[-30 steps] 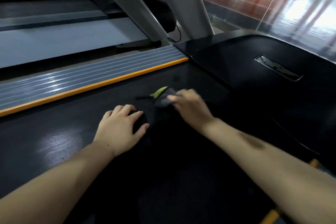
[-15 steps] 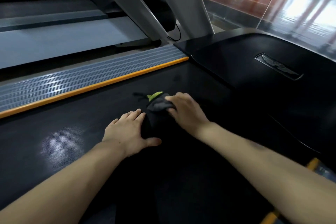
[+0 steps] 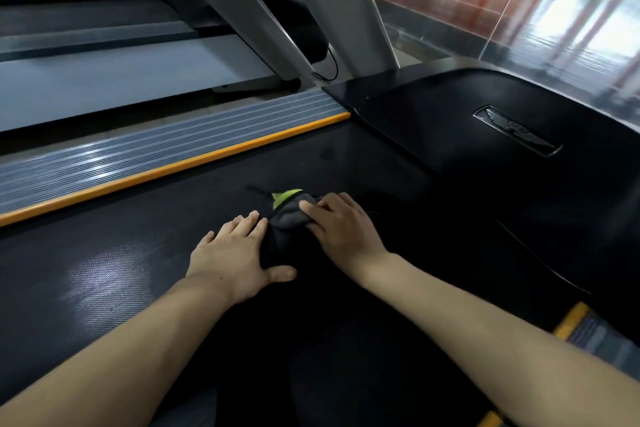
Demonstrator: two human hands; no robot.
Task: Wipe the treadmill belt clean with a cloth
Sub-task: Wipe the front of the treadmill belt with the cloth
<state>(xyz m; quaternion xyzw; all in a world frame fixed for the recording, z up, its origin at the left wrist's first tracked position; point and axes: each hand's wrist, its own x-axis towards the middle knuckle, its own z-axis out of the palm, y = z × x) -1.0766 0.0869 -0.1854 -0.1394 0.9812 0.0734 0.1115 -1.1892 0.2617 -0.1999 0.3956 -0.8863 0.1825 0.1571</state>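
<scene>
The right hand [image 3: 341, 230], fingers [image 3: 313, 210] grasping the cloth [image 3: 289, 217], has pulled back along the treadmill belt [image 3: 145, 218] toward the flat, released left hand [image 3: 235, 258], which suggests a wiping stroke is in progress.

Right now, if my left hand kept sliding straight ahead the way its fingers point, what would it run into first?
Probably the cloth. The left hand lies flat on the treadmill belt, fingers aimed up and right, their tips already at the cloth's dark edge, which the right hand grips. Depth is hard to judge.

Black treadmill belt [image 3: 145, 218], dark cloth [image 3: 289, 218] lying on it, left hand [image 3: 235, 253] flat, right hand [image 3: 341, 224] on cloth
</scene>
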